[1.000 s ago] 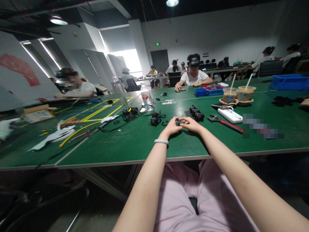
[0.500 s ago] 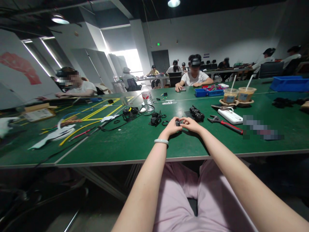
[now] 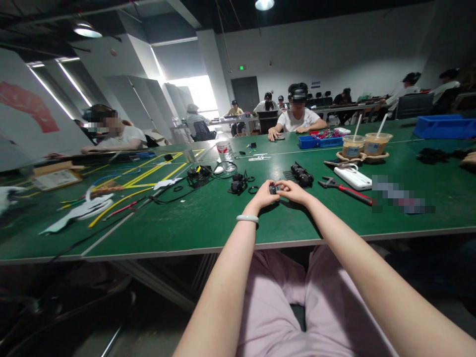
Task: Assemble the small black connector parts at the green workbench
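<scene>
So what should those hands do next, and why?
Maybe turn the small black part a little with the right hand: the left hand grips it too, so one could steady it while the other turns. Its details are too small to make out.

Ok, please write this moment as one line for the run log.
left hand: holds small black part | right hand: touches same part | left of hands: black ring | right: red-handled wrench

Head-worn view, forward and down across green table point(image 3: 201, 220), left hand point(image 3: 265, 195) and right hand point(image 3: 295, 192) midframe
</scene>
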`<state>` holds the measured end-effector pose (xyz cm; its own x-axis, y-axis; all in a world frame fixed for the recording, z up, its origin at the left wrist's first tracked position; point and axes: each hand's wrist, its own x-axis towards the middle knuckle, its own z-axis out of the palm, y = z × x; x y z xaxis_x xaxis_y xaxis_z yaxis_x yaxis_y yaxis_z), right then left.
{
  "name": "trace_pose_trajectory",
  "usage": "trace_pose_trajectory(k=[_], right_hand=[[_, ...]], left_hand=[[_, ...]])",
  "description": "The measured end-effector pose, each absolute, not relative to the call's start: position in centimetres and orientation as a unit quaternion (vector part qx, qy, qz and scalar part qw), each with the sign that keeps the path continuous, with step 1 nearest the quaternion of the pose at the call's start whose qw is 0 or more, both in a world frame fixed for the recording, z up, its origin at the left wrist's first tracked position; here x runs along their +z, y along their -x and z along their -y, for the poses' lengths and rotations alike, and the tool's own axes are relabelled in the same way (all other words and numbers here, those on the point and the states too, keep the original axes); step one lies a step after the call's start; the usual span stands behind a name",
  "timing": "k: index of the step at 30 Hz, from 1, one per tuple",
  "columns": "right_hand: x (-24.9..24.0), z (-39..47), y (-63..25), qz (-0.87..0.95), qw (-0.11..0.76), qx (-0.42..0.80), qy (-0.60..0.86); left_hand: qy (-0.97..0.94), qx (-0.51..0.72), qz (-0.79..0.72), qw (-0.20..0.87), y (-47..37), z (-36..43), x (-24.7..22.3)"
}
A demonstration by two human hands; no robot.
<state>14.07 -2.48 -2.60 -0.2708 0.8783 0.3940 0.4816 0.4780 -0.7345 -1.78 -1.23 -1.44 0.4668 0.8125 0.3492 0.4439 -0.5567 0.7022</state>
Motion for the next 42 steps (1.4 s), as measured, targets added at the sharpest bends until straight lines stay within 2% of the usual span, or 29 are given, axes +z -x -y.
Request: trace_pose_trajectory(k=[21,42], right_hand=[[-2.19,2.98,-13.91,0.755,0.408,0.254,0.446],[-2.84,2.72,-13.18,0.780,0.349,0.163,0.493]], left_hand=[[-0.808,0.345,-0.390,0.275,1.75,1.63,-1.16],[-0.815,0.352,-0.371,0.274,1.89,1.08,-1.73]])
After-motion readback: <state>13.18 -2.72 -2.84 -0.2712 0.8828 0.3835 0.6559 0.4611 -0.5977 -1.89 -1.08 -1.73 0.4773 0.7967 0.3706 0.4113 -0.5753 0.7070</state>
